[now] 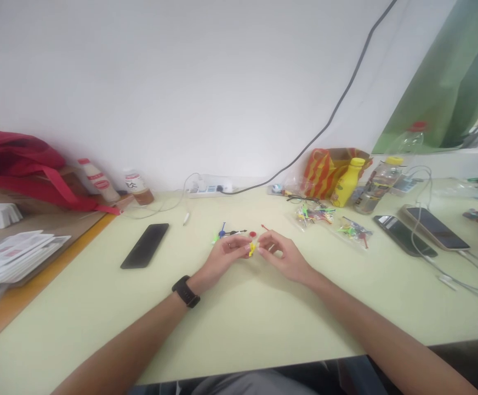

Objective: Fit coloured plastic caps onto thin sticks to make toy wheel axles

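Note:
Over the middle of the table my left hand (227,253) pinches a small yellow plastic piece (252,249) between thumb and fingers. My right hand (284,255) is close on its right side, thumb and fingertips curled together near the same piece; whether they hold anything is too small to make out. Just beyond the fingers lie a round red piece (252,234) and a thin red piece (264,226). Blue, black and green plastic bits (222,233) lie behind my left hand, partly hidden by it.
A black phone (145,246) lies to the left. Bags of colourful plastic pieces (313,213), a yellow bottle (347,182) and two phones (434,227) with cables are on the right. A power strip (209,187) sits by the wall. Papers (21,255) are at far left.

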Demonstrator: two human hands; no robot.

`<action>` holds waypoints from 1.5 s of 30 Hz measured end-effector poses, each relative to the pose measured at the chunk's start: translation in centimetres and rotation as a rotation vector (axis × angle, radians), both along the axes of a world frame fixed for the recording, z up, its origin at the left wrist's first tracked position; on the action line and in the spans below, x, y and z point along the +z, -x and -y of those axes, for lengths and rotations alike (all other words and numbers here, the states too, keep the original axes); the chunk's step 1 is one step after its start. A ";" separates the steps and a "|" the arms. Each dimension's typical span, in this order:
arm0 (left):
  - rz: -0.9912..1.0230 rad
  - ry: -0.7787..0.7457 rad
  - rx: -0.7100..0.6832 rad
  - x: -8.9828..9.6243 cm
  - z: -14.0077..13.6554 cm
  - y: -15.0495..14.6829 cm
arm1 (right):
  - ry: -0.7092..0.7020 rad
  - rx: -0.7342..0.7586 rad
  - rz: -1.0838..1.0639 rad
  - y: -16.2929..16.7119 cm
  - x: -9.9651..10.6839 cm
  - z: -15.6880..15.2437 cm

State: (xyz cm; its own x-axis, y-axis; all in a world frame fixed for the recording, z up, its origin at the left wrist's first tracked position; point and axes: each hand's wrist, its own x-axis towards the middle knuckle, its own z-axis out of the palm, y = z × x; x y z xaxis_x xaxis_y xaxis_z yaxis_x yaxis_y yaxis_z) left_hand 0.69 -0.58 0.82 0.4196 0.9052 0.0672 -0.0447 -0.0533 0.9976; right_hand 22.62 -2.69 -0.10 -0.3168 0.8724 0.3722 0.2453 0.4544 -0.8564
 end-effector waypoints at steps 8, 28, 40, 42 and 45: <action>0.020 0.093 0.028 -0.5 -0.6 0.3 | -0.177 -0.365 0.566 -2.7 -1.5 -2.4; -0.700 -0.710 0.127 -1.8 -1.1 1.4 | -0.071 -0.380 0.599 -2.7 -2.3 -2.6; -0.751 -0.895 0.157 -0.7 -0.6 1.4 | -0.089 -0.252 0.298 -1.4 -2.4 -2.4; -0.769 -0.899 0.186 -0.9 -1.0 1.5 | -0.088 -0.257 0.309 -1.2 -2.5 -2.6; -0.755 -0.926 0.301 -1.0 -1.6 1.7 | -0.099 -0.269 0.327 -1.1 -2.6 -2.7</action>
